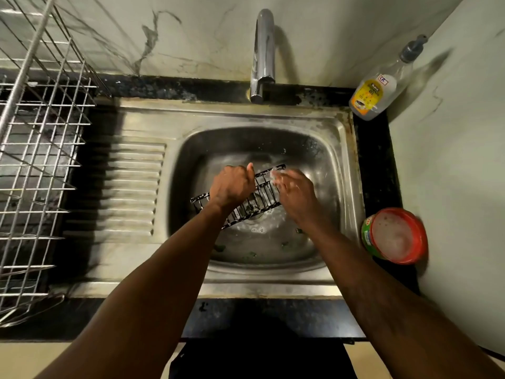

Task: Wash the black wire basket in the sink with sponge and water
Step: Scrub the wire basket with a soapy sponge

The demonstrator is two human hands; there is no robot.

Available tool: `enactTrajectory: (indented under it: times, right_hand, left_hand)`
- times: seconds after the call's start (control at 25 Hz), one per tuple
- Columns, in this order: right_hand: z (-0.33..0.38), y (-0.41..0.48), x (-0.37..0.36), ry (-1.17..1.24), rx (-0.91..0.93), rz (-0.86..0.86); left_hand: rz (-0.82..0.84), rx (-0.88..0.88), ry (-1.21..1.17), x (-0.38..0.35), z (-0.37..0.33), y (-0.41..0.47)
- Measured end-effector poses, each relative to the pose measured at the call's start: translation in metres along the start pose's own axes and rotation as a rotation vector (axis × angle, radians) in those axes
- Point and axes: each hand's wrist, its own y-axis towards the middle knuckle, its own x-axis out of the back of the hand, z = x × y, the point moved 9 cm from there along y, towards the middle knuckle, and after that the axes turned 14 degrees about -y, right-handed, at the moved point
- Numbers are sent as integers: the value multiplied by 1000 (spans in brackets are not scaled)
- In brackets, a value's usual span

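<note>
Progress: mid-scrub I'd say, suds on the wires, rinse not yet done, tap [263,50] looks dry
Left grip [232,187]: clenched round the top rim of the black wire basket [263,191]
Basket look: tilted, held over the sink [185,187] drain, thin bars flecked with white foam
Right grip [295,194]: foamy, blurred at the far end, can't tell if it's grasping a sponge

Long, narrow black wire basket [262,188], flecked with white suds, angled diagonally right over the drain, mid-basin in the steel sink [246,116].
</note>
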Motion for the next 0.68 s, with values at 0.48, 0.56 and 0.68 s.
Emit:
enactTrajectory:
  times: [0.48, 0.56, 0.68]
  right_hand:
    - [23, 14, 91, 134, -104, -252]
    - [35, 27, 88, 218, -114, -188]
    - [53, 32, 80, 223, -122, -145]
  left_hand:
    - [-232, 61, -636, 22, 10, -10]
    - [-308, 108, -648, 28, 17, -16]
    - [-351, 128, -380, 33, 23, -24]
